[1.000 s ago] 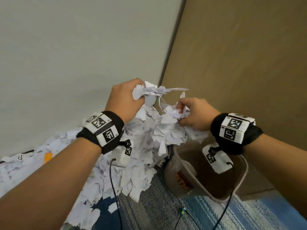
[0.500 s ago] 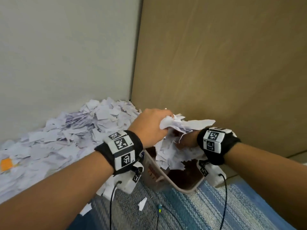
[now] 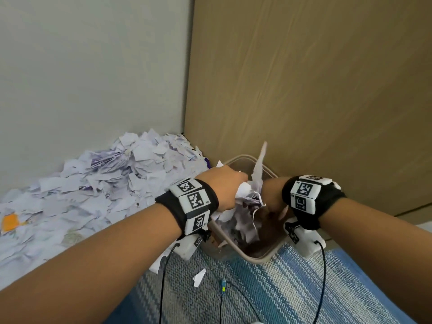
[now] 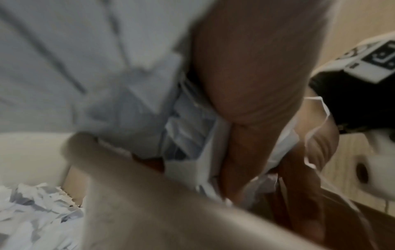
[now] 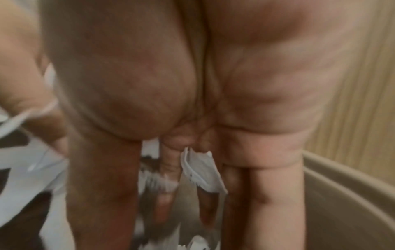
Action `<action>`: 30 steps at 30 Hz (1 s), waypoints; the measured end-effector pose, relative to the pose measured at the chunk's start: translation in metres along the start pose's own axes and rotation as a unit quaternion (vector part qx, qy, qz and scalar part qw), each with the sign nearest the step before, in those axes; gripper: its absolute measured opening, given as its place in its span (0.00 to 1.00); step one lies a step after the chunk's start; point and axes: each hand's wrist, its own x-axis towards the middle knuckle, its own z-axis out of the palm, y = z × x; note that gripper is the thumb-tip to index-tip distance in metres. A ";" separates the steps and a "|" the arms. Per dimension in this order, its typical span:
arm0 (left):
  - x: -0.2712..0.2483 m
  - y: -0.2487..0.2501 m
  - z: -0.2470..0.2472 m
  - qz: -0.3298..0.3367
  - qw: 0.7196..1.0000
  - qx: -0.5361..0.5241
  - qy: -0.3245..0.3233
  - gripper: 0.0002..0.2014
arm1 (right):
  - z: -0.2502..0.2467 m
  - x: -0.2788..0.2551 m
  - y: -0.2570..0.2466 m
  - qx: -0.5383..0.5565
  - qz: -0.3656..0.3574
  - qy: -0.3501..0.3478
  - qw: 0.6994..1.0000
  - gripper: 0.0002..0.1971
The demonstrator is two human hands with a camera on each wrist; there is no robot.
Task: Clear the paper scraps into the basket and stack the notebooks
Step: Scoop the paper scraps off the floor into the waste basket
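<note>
A: Over the basket [image 3: 268,255], both hands sit at the mouth with one bundle of paper scraps [image 3: 245,202] between them. Left hand [image 3: 224,183]: fingers curled round the bundle, as far as the head view shows. Right hand [image 3: 272,195]: fingers point down inside the rim, nearly straight in the right wrist view, one torn piece [image 5: 200,172] caught between them. That grip looks spread more than pinching; blur prevents certainty.

B: Location of the scraps overall?

A: Three places. Some already in the basket, white pieces against its dark inside. One bundle at the hands. The bulk in a large heap [image 3: 93,190] on the floor to the left, against the wall [image 3: 93,66] and reaching the corner by the wood panel [image 3: 304,90]. One stray scrap [image 3: 199,277] lies on the striped rug [image 3: 268,288] just in front of the basket.

B: Progress estimate?

A: Early. The basket holds only a small part; the heap appears barely reduced. Many more loads judged necessary.

B: Notebooks?

A: None identifiable. An orange patch [image 3: 9,222] shows at the heap's left edge; cannot tell what it is. Stacking not yet begun, by this evidence.
</note>
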 end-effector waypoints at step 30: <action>-0.031 -0.059 -0.047 -0.086 0.975 -0.101 0.177 0.07 | -0.048 -0.073 -0.084 -0.068 -0.172 0.115 0.976 0.12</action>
